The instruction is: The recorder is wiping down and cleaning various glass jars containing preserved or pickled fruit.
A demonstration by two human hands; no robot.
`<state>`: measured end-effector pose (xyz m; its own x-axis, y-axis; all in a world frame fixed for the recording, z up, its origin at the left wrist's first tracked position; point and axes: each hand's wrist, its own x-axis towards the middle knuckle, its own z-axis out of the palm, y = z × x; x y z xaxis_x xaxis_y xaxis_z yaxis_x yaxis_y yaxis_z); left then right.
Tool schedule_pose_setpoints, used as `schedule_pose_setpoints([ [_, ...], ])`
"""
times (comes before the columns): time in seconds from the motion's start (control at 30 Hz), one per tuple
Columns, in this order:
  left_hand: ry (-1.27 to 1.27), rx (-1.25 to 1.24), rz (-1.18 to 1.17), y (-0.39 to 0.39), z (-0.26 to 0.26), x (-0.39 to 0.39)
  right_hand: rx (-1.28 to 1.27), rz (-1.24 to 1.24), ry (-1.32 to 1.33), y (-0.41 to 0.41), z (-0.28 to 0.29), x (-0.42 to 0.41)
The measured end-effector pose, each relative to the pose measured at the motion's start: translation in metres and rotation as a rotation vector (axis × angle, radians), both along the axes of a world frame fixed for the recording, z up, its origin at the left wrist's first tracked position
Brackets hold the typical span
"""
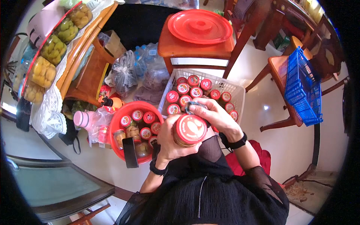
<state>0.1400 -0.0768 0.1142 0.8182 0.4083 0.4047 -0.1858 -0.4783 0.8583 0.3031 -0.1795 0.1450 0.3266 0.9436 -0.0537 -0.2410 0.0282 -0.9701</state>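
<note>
My left hand grips a glass jar by its side, its red printed lid facing up at me. In my right hand is a bunched dark cloth, pressed near the far edge of that lid. Beyond my hands, a white plastic crate holds many red-lidded jars standing upright. To the left, a red plastic basin contains several more filled jars, some upright and some lying over. A black phone shows in front of the basin's near side; what supports it is unclear.
A red round lid lies on a wooden chair behind the crate. Another chair at right carries a blue plastic crate. Jars of fruit line the lace-covered table at left. Plastic bags and a pink bottle sit on the floor.
</note>
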Motion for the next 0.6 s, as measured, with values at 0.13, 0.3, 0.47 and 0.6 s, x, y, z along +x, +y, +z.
schedule_pose_setpoints([
  [0.13,-0.006,-0.043,0.051,-0.004,0.0,0.004,0.024,-0.037,0.084,0.006,-0.021,-0.007],
  [0.3,-0.045,-0.236,0.102,-0.012,-0.008,0.007,0.079,-0.228,-0.46,-0.006,-0.019,-0.022],
  [0.47,-0.047,-0.302,0.138,-0.007,0.001,0.01,-0.002,-0.425,-0.765,-0.024,0.004,-0.055],
  [0.6,-0.046,-0.245,0.199,-0.003,0.005,0.012,0.012,-0.467,-0.924,-0.033,-0.001,-0.077],
])
